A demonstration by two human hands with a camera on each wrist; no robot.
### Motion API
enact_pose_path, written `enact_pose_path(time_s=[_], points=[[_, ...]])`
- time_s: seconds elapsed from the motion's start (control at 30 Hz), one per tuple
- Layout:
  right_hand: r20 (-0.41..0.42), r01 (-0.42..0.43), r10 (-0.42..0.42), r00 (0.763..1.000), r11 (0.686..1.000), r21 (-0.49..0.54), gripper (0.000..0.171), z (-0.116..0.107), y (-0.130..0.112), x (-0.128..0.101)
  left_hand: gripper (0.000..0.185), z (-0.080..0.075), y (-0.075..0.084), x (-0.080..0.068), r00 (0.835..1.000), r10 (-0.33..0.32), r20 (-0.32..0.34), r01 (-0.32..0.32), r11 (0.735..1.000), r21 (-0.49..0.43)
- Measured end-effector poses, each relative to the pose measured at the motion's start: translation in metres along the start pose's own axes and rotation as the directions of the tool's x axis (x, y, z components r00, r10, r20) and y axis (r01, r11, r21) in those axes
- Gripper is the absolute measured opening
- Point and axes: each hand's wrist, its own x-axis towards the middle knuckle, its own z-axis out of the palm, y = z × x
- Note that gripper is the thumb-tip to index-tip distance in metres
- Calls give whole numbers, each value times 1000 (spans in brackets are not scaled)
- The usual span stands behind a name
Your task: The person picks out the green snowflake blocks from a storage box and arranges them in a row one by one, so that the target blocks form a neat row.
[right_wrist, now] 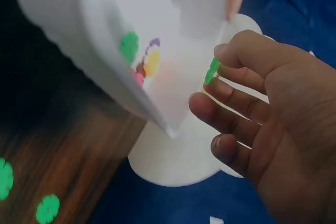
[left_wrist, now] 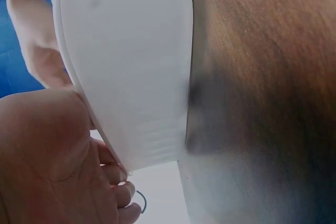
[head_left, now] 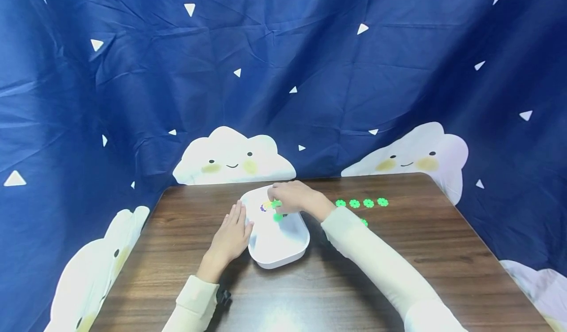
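Note:
A white tray [head_left: 276, 248] with rounded corners stands on the wooden table. My left hand [head_left: 231, 231] touches its left rim, fingers straight and side by side. Over the far part of the tray, my right hand [head_left: 292, 197] pinches a green flower-shaped plastic piece [right_wrist: 211, 72] between thumb and fingertips. Inside the tray lie a few small pieces: a green one [right_wrist: 129, 47], a yellow one [right_wrist: 152, 62], a purple one [right_wrist: 155, 41], plus pink and brown bits. The right hand partly covers them in the head view.
Right of the tray, several green flower pieces [head_left: 354, 203] lie in a row on the table [head_left: 398, 253], and another [head_left: 364, 222] is partly hidden by the right sleeve. A blue curtain [head_left: 310, 76] with white clouds hangs behind the table.

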Motion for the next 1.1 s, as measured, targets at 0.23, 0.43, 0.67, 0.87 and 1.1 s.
enact_pose_path(time_s=[0.23,0.43,0.67,0.87,1.1], points=[[-78,-24,22,997,999,-23,28,-7,20,-34,64,0,1,-1,1000,-2,1,2,1000,-19],[-162,-37,40,986,999,20,22,-12,39,-67,65,0,-1,-1,1000,-17,18,17,1000,-20],[-223,-111,118,968,993,48,21,-14,61,-102,64,-1,0,0,1000,-16,13,17,1000,-26],[-253,-158,169,953,985,63,23,-7,78,-133,64,-2,0,0,1000,-12,9,12,1000,-18],[-276,-222,239,931,971,93,25,8,103,-166,64,-1,-2,0,1000,-8,12,8,1000,-30]])
